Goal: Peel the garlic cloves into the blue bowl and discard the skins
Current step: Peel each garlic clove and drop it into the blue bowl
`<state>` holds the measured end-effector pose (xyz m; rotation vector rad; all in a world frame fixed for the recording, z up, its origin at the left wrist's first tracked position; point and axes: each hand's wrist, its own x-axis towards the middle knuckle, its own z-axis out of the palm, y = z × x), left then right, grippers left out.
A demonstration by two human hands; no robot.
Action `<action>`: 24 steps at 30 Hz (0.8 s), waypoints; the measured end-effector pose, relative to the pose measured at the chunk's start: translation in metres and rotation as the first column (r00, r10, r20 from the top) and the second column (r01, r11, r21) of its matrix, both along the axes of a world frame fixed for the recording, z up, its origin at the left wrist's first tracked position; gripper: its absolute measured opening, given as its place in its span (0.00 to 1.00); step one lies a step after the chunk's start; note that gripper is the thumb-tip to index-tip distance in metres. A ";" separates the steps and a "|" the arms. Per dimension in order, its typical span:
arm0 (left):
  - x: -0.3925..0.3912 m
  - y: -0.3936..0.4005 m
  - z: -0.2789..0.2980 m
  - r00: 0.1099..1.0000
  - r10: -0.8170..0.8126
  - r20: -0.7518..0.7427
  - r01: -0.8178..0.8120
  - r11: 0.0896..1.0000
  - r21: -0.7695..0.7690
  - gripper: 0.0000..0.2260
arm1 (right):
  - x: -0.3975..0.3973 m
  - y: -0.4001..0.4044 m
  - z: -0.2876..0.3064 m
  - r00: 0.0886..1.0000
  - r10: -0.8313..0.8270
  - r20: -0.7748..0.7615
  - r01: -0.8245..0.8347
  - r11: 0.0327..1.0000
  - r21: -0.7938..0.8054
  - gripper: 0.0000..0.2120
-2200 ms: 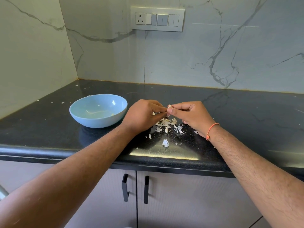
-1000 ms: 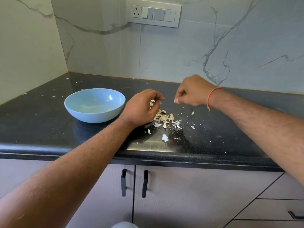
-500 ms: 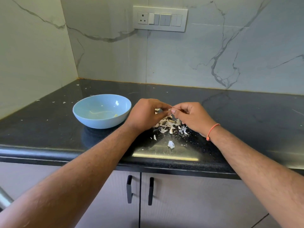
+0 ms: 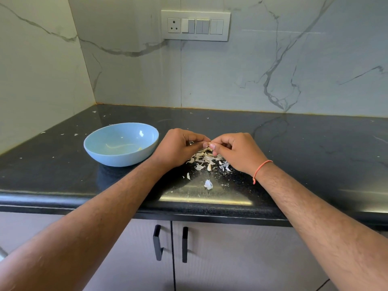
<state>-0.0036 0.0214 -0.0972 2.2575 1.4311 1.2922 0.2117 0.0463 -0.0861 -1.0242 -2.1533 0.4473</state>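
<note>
A blue bowl [image 4: 120,143] stands on the black countertop [image 4: 315,148], left of my hands, with a few pale bits on its bottom. My left hand [image 4: 178,149] and my right hand [image 4: 236,152] meet fingertip to fingertip just above a pile of garlic cloves and skins [image 4: 206,159]. Both pinch a small garlic clove [image 4: 208,145] between them; the fingers hide almost all of it. My right wrist wears an orange band.
A loose white skin [image 4: 208,184] and small flakes lie near the counter's front edge. Tiny scraps dot the counter by the left wall. A switch panel [image 4: 195,25] sits on the marble wall. Cabinet doors with black handles [image 4: 170,244] are below.
One second ago my right hand was raised to the right, away from the pile. It has come back down, and both hands now pinch the clove together.
</note>
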 end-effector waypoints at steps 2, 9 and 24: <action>0.000 -0.001 0.001 1.000 -0.001 -0.001 0.001 1.000 -0.011 0.08 | 0.000 0.000 0.000 1.000 0.001 -0.026 -0.001 1.000 -0.007 0.12; 0.003 -0.008 0.006 0.994 0.030 0.105 -0.027 0.999 -0.030 0.07 | 0.002 0.009 -0.003 0.974 0.043 -0.224 -0.082 0.982 -0.168 0.04; 0.005 -0.006 0.008 0.997 0.028 0.074 -0.026 0.999 -0.031 0.04 | 0.002 0.008 0.002 0.909 0.025 -0.415 -0.202 0.899 -0.388 0.09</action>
